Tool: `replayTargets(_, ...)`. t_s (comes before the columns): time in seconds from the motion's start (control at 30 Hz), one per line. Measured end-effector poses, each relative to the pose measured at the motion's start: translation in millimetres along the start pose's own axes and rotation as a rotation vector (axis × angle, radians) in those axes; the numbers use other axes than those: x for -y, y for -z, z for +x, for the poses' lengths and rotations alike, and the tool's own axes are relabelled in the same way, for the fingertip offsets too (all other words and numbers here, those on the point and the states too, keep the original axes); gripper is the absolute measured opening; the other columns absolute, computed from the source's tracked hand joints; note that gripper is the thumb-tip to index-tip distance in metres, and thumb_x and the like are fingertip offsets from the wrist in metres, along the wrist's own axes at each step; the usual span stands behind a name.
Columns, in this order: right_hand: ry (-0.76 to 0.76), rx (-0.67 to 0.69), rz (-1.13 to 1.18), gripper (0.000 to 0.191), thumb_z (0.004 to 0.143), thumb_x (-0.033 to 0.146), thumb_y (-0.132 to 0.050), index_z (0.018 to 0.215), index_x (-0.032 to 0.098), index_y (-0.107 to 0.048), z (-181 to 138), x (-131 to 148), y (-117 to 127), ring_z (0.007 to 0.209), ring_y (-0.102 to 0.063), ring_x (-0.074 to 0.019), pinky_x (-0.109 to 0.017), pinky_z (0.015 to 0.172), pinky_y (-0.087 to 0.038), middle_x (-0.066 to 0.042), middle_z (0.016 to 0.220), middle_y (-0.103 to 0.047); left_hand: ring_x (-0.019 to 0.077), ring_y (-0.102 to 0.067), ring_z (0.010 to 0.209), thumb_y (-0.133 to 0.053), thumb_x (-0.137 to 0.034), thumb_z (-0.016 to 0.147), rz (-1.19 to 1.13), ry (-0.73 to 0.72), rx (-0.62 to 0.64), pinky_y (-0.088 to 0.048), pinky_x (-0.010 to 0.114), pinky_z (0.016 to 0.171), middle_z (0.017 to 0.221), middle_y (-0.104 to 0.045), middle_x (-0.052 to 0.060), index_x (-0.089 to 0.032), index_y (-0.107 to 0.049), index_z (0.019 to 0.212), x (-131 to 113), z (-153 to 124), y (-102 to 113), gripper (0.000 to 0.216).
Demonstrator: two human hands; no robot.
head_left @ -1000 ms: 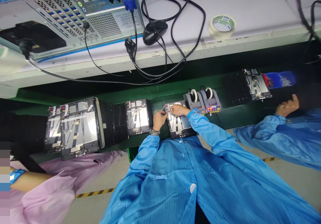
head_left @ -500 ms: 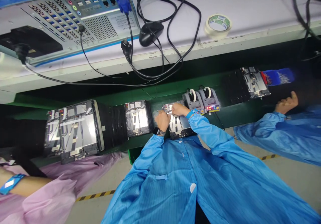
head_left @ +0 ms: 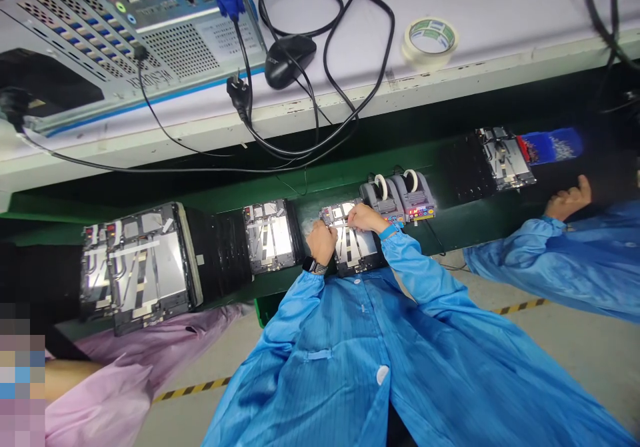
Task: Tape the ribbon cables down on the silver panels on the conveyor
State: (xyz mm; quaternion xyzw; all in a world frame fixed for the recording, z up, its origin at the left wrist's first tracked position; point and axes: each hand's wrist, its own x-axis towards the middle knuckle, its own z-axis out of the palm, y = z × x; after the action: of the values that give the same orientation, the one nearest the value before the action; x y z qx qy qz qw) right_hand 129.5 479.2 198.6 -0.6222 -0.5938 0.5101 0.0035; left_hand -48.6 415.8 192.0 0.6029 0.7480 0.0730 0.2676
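Observation:
In front of my body lies an opened flat electronic device [head_left: 354, 252], with a silvery plate, dark ribbon strips and a black frame. My left hand [head_left: 321, 241], with a watch on its wrist, rests at the device's upper left edge, fingers curled in. Over the upper part of the device is my right hand [head_left: 367, 218], thumb and fingers pinched together. A thin pale strip seems to run between the two hands, too small to make out. Two grey tape dispensers [head_left: 419, 197] with white rolls stand just right of the device.
Similar opened devices stand to the left [head_left: 271, 237], farther left [head_left: 150, 267] and right [head_left: 505, 158]. A computer case [head_left: 175, 53], black mouse [head_left: 290, 61], cables and tape roll [head_left: 430, 41] lie on the shelf. Co-workers' sleeves show left [head_left: 115, 380] and right [head_left: 530, 253].
My right hand has shifted slightly to the right, its pinch lower over the device. My left hand stays at the left edge. The view has moved slightly.

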Motion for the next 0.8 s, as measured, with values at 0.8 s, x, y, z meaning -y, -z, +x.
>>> replayTargets(0.8,-0.051,-0.156,0.192,0.007,0.082,0.016,-0.073,0.079,0.013,-0.079,12.7,-41.0,-22.0,0.049,-0.064,-0.011,-0.016,0.051,-0.045,-0.002,0.059,-0.072,0.0323,-0.021,0.161,-0.041,-0.038,0.104,0.326,-0.691,0.149,-0.023,0.059,0.129,0.172,-0.027,0.013,-0.014,-0.038,0.162,-1.9,-73.9,-31.4,0.064)
